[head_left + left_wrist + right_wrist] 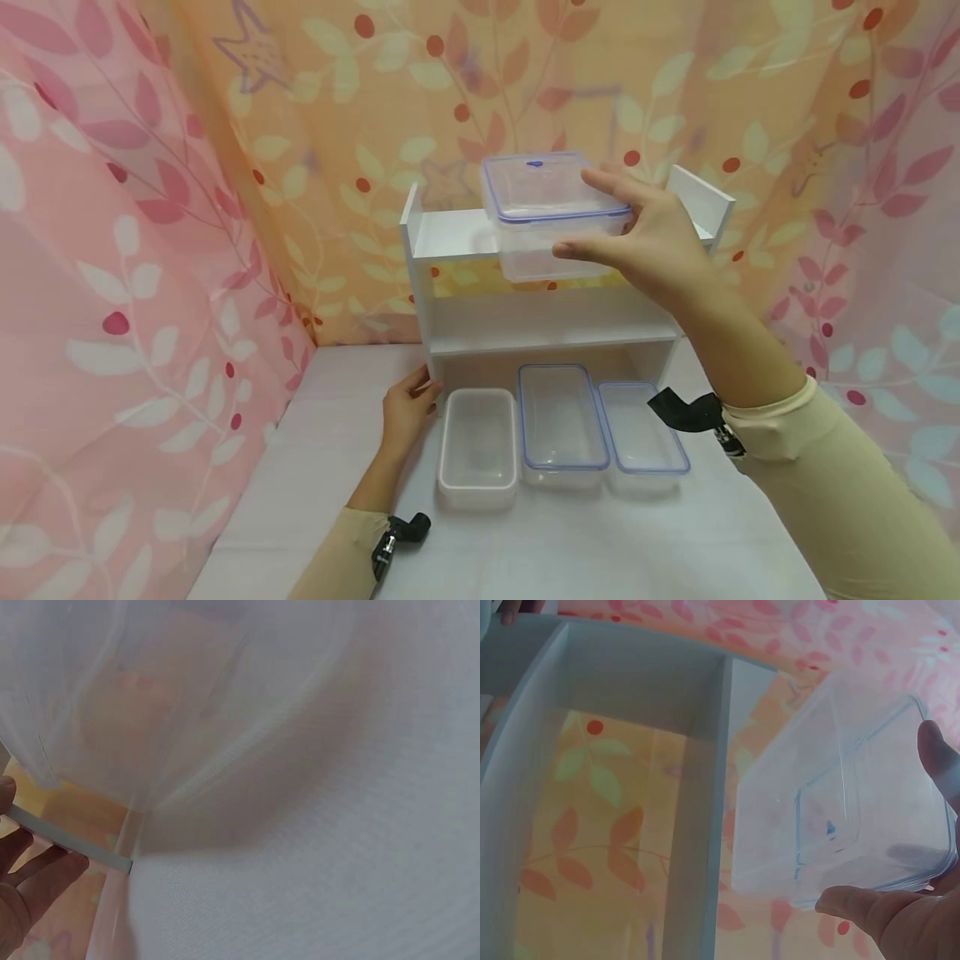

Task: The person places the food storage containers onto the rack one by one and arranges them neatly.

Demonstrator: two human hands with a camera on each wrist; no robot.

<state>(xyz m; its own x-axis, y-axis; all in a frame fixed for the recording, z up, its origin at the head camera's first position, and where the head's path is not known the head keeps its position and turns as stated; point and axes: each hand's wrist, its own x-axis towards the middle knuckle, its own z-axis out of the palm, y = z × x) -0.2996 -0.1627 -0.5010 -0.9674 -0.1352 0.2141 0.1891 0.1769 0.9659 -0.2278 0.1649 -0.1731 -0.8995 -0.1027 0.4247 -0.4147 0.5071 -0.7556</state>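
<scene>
My right hand [663, 242] grips a clear plastic food container [532, 192] with a blue-rimmed lid, thumb on its near wall and fingers at the lid's edge. The container is level with the top tier of a white shelf [555, 321], in front of it. In the right wrist view, the same container [787, 802] is seen from below, apart from the shelf's boards. Low on the shelf's left side, my left hand [405, 417] holds the side panel [71, 841]; the left wrist view has the thumb and fingers on opposite faces of it.
In front of the shelf stand a lidless white-rimmed container [477, 442], a larger blue-rimmed container [564, 417] and a smaller blue-rimmed one [645, 429], side by side on the white tabletop [570, 550]. Floral curtains [360, 108] hang behind and at both sides.
</scene>
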